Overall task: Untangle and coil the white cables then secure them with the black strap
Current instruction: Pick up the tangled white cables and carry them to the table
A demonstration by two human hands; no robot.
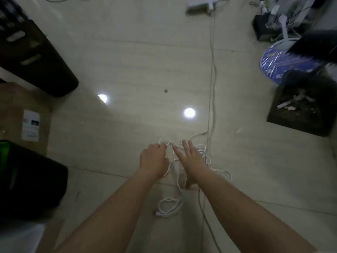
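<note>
Reaching down to the floor [127,70], the left hand [154,162] pinches a loop of the tangled white cables [204,154]; the right hand [191,161] lies flat-fingered over them.

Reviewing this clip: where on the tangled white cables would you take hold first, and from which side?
Probably the loose end with the plug, nearest the person: it lies clear of the knot in the white cables, so it can be pinched from above and fed back through. The left hand already grips a loop at the far side; the right hand lies flat, fingers straight.
</note>
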